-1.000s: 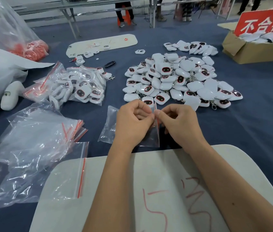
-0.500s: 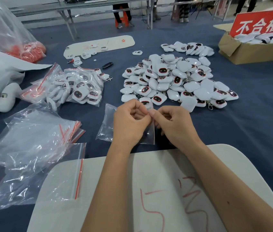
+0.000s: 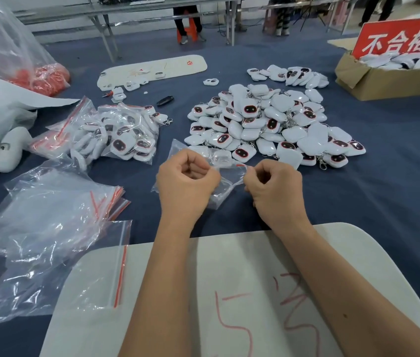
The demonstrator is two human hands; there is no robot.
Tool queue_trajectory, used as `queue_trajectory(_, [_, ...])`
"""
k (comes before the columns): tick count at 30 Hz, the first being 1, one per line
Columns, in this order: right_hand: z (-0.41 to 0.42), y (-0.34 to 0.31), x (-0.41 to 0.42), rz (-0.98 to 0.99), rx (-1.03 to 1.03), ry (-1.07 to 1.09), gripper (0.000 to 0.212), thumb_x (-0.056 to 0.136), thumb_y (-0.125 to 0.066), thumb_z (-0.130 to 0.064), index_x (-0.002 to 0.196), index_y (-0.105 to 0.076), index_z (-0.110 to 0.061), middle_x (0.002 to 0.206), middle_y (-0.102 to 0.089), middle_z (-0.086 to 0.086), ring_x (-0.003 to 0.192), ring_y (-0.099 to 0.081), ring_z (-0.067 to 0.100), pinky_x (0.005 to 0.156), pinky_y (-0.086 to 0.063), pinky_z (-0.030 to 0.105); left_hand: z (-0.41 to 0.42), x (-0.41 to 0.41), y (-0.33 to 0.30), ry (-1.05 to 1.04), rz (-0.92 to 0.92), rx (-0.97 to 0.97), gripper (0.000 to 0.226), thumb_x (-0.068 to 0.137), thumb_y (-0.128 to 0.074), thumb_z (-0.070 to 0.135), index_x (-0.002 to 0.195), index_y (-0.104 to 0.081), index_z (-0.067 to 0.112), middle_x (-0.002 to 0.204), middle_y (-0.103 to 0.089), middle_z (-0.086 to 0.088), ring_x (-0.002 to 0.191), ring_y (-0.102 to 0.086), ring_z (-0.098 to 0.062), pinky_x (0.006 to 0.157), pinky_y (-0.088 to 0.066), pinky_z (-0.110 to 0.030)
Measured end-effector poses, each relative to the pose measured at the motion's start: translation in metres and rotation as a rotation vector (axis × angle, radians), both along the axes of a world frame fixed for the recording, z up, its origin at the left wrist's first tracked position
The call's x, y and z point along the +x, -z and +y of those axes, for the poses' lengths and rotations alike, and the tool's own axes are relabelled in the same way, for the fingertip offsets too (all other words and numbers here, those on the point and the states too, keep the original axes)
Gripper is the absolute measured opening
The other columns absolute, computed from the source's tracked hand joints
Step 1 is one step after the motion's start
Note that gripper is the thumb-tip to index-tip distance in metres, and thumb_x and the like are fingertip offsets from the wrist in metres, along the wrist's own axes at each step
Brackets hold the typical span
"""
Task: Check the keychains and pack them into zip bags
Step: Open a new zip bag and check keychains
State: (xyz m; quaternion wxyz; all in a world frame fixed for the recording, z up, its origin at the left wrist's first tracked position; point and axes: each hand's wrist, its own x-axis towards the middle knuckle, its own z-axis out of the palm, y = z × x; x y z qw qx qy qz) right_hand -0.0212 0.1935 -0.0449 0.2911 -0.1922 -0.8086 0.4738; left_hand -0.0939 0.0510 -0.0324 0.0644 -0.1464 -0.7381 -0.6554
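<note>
While the heap of keychains point(image 3: 268, 127) lay on the blue worktop point(image 3: 384, 176) just beyond, both hands were curled tight on one clear zip bag point(image 3: 225, 176), the left hand point(image 3: 185, 181) pinching one end of its red-striped mouth and the right hand point(image 3: 273, 186) the other, stretched between them above the worktop. Filled bags point(image 3: 116, 135) sat to the left, empty bags point(image 3: 49, 228) nearer, a white board point(image 3: 229, 279) under the forearms, and a carton point(image 3: 389, 78) far right.

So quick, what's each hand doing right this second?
Left hand: fingers curled, pinching one edge of the zip bag.
Right hand: fingers curled, pinching the bag's other edge by its red strip.
</note>
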Motion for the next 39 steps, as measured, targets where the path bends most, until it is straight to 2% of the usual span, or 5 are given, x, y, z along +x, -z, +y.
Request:
queue_trajectory(8, [-0.002, -0.005, 0.002, -0.043, -0.210, -0.215, 0.016, 0.094, -0.071, -0.013, 0.094, -0.056, -0.018, 0.067, -0.070, 0.009, 0.050, -0.061, 0.016, 0.049, -0.053, 0.032, 0.025, 0.019, -0.006, 0.031, 0.092, 0.033, 0.017, 0.075, -0.071, -0.006, 0.074, -0.061, 0.008, 0.063, -0.061, 0.009, 0.055, -0.054, -0.003, 0.055, -0.046, -0.015])
queue_trajectory(14, [0.000, -0.002, 0.002, 0.014, -0.124, -0.148, 0.018, 0.085, -0.074, -0.004, 0.088, -0.058, -0.014, 0.068, -0.068, 0.005, 0.056, -0.057, 0.017, 0.056, -0.052, 0.037, 0.026, 0.018, 0.003, 0.135, 0.040, -0.155, 0.037, 0.078, -0.089, 0.029, 0.078, -0.055, 0.014, 0.067, -0.055, 0.007, 0.057, -0.046, -0.004, 0.056, -0.041, -0.016])
queue_trajectory(22, [0.002, 0.002, 0.001, 0.024, -0.092, -0.084, 0.023, 0.086, -0.076, -0.007, 0.097, -0.060, -0.019, 0.066, -0.067, -0.001, 0.055, -0.054, 0.005, 0.060, -0.047, 0.020, 0.011, 0.012, -0.004, -0.019, 0.170, -0.261, 0.024, 0.071, -0.068, 0.005, 0.064, -0.046, 0.010, 0.057, -0.050, -0.007, 0.049, -0.037, -0.007, 0.048, -0.032, -0.015])
queue_trajectory(26, [0.007, 0.000, 0.002, -0.013, -0.188, 0.014, 0.019, 0.084, -0.073, -0.010, 0.092, -0.061, -0.023, 0.070, -0.069, -0.001, 0.056, -0.057, 0.011, 0.061, -0.053, 0.032, -0.014, 0.003, -0.021, -0.057, 0.335, -0.227, 0.024, 0.063, -0.063, -0.001, 0.064, -0.044, 0.014, 0.057, -0.045, -0.003, 0.051, -0.036, -0.007, 0.050, -0.031, -0.017])
queue_trajectory(39, [-0.006, -0.005, 0.000, -0.032, -0.306, -0.371, 0.037, 0.107, -0.053, -0.014, 0.071, -0.055, -0.007, 0.054, -0.049, -0.001, 0.051, -0.044, 0.010, 0.048, -0.039, 0.027, 0.033, 0.029, -0.010, -0.025, 0.417, -0.244, 0.031, 0.065, -0.064, -0.008, 0.069, -0.046, 0.016, 0.057, -0.038, 0.007, 0.055, -0.037, -0.014, 0.052, -0.030, -0.021])
